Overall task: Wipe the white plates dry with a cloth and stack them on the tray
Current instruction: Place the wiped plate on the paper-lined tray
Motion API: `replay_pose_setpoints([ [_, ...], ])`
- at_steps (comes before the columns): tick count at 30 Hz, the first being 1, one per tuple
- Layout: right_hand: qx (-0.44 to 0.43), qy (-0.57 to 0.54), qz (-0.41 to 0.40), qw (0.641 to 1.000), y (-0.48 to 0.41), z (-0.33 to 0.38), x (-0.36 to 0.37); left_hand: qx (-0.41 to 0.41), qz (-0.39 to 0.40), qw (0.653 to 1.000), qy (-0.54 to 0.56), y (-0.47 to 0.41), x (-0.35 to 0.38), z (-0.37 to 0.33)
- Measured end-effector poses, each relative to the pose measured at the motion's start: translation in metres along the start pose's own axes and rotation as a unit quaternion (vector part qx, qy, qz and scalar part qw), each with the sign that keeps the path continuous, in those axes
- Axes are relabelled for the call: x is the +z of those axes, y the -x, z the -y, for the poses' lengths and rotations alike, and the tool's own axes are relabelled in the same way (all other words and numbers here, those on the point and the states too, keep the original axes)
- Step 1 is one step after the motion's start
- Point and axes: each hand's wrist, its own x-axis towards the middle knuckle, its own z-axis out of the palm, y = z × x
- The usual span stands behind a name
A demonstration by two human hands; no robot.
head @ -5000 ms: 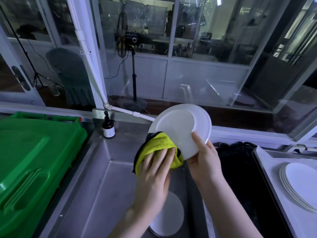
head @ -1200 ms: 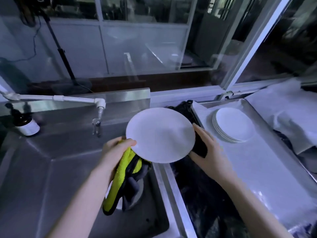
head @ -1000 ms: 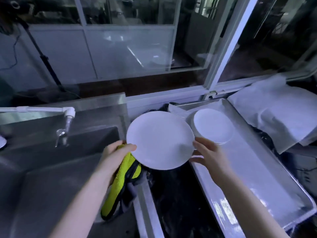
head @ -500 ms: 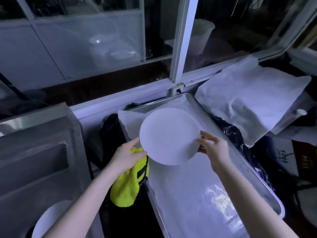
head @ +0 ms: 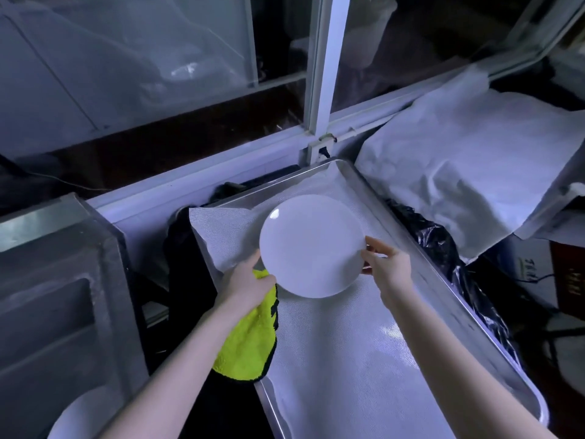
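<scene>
A white plate [head: 311,245] is level over the far half of the metal tray [head: 443,315], held between both hands. My right hand [head: 387,267] pinches its right rim. My left hand [head: 245,282] touches its left rim with the fingertips while gripping a yellow cloth [head: 248,340], which hangs down over the tray's left edge. The plate covers whatever lies on the tray beneath it. A white mesh liner covers the tray floor.
A second white plate [head: 79,416] lies in the steel sink [head: 57,280] at the lower left. Black plastic [head: 443,248] and a crumpled white sheet [head: 474,172] lie to the right of the tray. A window frame [head: 323,74] runs behind it.
The plate was wiped over the sink, then carried right. It now sits lower over the tray's far half, with the stack seen earlier hidden beneath it.
</scene>
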Motion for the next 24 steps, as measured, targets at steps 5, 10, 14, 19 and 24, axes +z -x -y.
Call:
replay_pose_setpoints([
  [5,-0.007,0.045,-0.015,0.999,-0.004,-0.001,0.005,-0.016,-0.007,1.000,-0.011,-0.002,0.002,0.000],
  [10,-0.018,0.084,-0.008,0.996,-0.006,-0.005,0.010,-0.005,-0.001,1.000,-0.027,-0.003,0.002,0.003],
  [14,-0.019,0.132,-0.002,0.991,0.000,-0.003,0.008,-0.013,-0.003,1.000,-0.001,0.002,-0.001,0.003],
  [19,-0.127,0.165,-0.044,0.977,0.035,0.011,0.013,-0.018,-0.031,0.994,0.106,0.037,-0.028,0.012],
  [24,-0.225,0.161,0.078,0.958,0.101,0.025,0.053,-0.046,-0.083,0.965,0.244,0.103,-0.075,0.057],
])
